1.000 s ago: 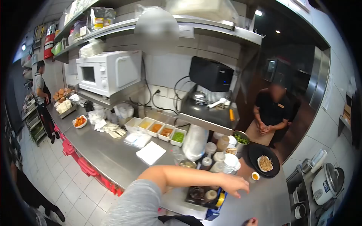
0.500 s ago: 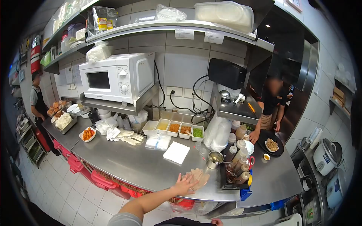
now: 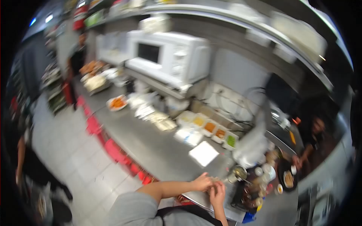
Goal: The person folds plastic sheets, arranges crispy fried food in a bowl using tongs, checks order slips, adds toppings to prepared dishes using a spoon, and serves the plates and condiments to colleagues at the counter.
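Observation:
My left hand (image 3: 203, 182) and my right hand (image 3: 217, 193) meet over the counter's front edge, fingers closed on a crumpled light-brown cloth or paper (image 3: 214, 180), which is small and blurred between them. A metal pot (image 3: 238, 173) with a handle stands just right of my hands. Beyond it a dark tray of sauce bottles (image 3: 250, 196) sits by the edge. A white square sheet (image 3: 203, 153) lies on the counter behind my hands.
Containers of toppings (image 3: 209, 128), gloves (image 3: 163, 121) and a bowl of orange food (image 3: 117, 103) line the counter (image 3: 132, 139). A microwave (image 3: 166, 56) sits above. One person (image 3: 315, 132) reaches toward a dark plate (image 3: 282, 171); others stand at left.
The view has swung left and tilted. My left hand, spread over the brown cloth half a second ago, has lifted it, and my right hand has come in from the bottom edge to meet it.

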Demonstrator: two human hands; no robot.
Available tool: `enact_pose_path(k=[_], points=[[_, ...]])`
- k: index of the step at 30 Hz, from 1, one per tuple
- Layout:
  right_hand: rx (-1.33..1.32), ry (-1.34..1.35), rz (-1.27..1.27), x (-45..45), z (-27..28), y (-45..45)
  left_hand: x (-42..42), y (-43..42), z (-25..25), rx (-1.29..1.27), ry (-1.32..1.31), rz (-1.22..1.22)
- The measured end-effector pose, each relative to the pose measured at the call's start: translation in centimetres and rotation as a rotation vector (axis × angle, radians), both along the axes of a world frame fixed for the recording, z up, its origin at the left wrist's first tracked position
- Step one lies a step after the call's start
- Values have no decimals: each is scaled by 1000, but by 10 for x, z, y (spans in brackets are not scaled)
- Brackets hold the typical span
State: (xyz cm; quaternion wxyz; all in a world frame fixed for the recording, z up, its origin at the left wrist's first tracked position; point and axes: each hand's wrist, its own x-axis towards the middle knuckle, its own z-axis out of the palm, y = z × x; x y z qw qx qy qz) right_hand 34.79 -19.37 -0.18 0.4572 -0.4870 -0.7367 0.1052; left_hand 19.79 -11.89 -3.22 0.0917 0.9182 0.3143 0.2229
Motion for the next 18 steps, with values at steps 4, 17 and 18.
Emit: enact_pose_path(k=[4, 17, 18], points=[[-102, -126, -22, -11, -43, 29, -13, -4, 12, -406, -47, 31], [-78, -311, -170, -13, -45, 14, -480, 118, -2, -629, -1890, 928], [-90, -308, -176, -13, -45, 14, -529, 119, -22, -585, -1966, 903]])
